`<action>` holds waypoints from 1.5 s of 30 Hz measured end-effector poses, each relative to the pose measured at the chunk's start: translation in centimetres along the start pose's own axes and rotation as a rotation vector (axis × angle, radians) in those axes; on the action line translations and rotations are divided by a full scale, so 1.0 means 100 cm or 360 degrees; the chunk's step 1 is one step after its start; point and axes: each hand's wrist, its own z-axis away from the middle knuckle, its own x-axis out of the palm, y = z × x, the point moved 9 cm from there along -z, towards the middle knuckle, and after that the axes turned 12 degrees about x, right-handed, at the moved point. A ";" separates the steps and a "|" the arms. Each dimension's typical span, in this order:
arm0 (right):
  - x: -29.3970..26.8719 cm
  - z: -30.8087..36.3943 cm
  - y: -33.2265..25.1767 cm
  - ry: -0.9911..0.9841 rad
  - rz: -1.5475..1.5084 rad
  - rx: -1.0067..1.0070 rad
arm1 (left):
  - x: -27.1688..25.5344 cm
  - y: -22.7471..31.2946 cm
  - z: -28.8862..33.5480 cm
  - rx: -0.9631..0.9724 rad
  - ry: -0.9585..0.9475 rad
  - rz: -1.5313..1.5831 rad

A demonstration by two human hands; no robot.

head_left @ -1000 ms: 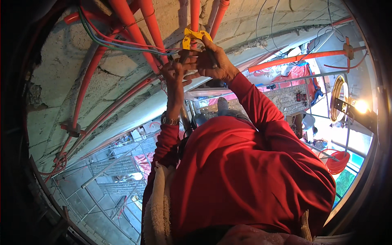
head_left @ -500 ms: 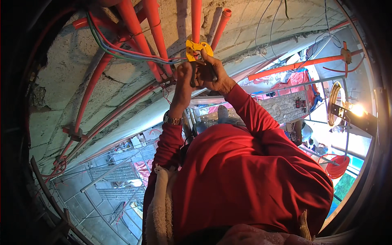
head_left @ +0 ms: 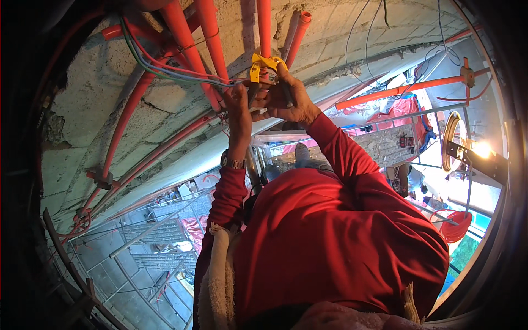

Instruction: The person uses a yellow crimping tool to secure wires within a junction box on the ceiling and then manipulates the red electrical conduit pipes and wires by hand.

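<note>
My right hand (head_left: 298, 103) is wrapped round the dark handles of yellow-headed wire strippers (head_left: 256, 71), whose handles are spread apart. Just left of the tool, my left hand (head_left: 238, 107) is raised with its fingers pinched at the ends of a bundle of insulated wires (head_left: 184, 78), coloured red, blue and green. The wires curve down from the upper left, across red conduits, to my left fingertips. The exact wire ends are hidden by the fingers. Behind the tool's head, a red conduit (head_left: 264, 30) comes down along the rough wall.
Several red conduits run along the block wall (head_left: 77, 132). A short open-ended conduit (head_left: 300, 38) stands out beside the tool. Loose dark wires hang at upper right, near a lit lamp (head_left: 481, 148). Scaffold rails (head_left: 126, 247) and planks (head_left: 374, 144) lie below me.
The tool's handles have spread and its head has come away from the wires. My left hand has moved slightly left, off the tool, to the wire ends.
</note>
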 end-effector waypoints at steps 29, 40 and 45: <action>-0.025 -0.020 -0.013 -0.0004 0.0063 -0.0069 | 0.005 0.049 0.001 0.0485 -0.0020 -0.0483; -0.012 -0.005 -0.010 -0.0154 0.0060 0.0032 | 0.086 0.187 -0.103 0.1656 0.0041 -0.1533; -0.014 -0.001 -0.014 -0.0147 0.0098 0.0120 | 0.091 0.166 -0.145 0.1450 0.0105 -0.1889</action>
